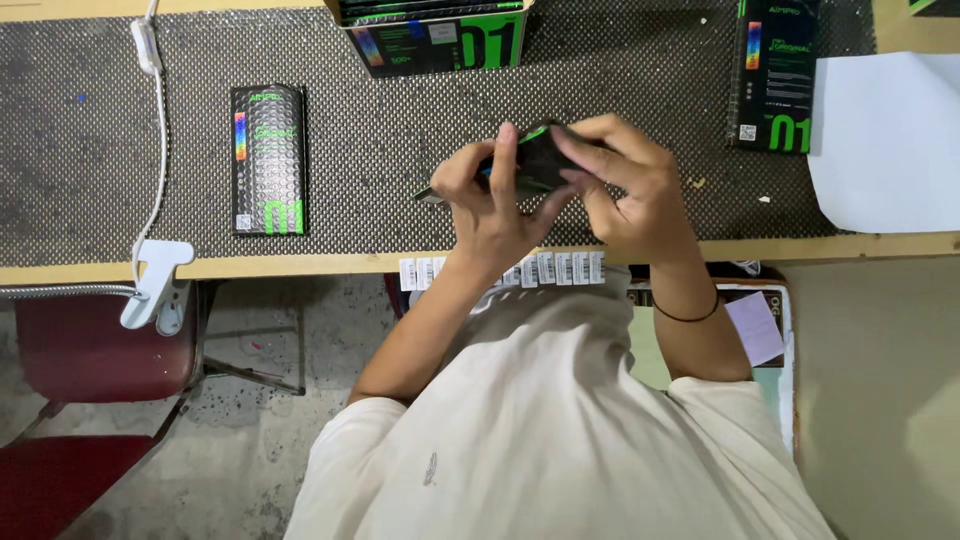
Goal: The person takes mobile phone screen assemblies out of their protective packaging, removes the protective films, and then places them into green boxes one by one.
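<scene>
Both hands meet over the dark mesh mat (400, 160) near the table's front edge. My left hand (485, 195) and my right hand (625, 185) together grip a small black package with a green edge (535, 160). The fingers of each hand wrap its ends, and much of the package is hidden by them. A thin dark band circles my right wrist.
A flat black-and-green package (268, 160) lies on the mat at left, another (778, 75) at the far right. An open carton of the same packages (435, 35) stands at the back. White sheet (885, 140), white clamp with cable (155, 285), sticker strip (500, 270), red chair (90, 350).
</scene>
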